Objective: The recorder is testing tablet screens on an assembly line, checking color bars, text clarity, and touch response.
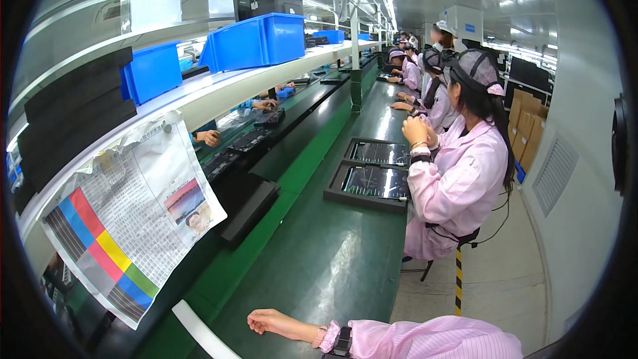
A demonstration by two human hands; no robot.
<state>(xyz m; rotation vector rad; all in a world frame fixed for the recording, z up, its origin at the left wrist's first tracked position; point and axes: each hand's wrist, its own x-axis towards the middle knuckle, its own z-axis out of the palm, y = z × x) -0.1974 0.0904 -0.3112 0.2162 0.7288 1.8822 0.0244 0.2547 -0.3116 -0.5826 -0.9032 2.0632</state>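
Observation:
My right hand (pixel 271 322) comes in from the lower right above the green bench (pixel 312 272), in a pink striped sleeve with a black band at the wrist. Its fingers curl loosely into the palm, and no held object shows. To its left is a curved white strip (pixel 199 329), apart from the fingers. My left hand is out of the picture. Farther along the bench lie two black trays (pixel 332 193), each bearing a dark glossy panel (pixel 375 181). A co-worker's hands (pixel 420 131) are raised together beside these trays.
Blue bins (pixel 256 41) stand on a white shelf (pixel 193 110) at left, with a printed sheet (pixel 133 226) hanging from its edge. A black foam block (pixel 246 209) lies below it. Several co-workers in pink (pixel 458 179) sit along the right side. Cardboard boxes (pixel 528 129) stand behind them.

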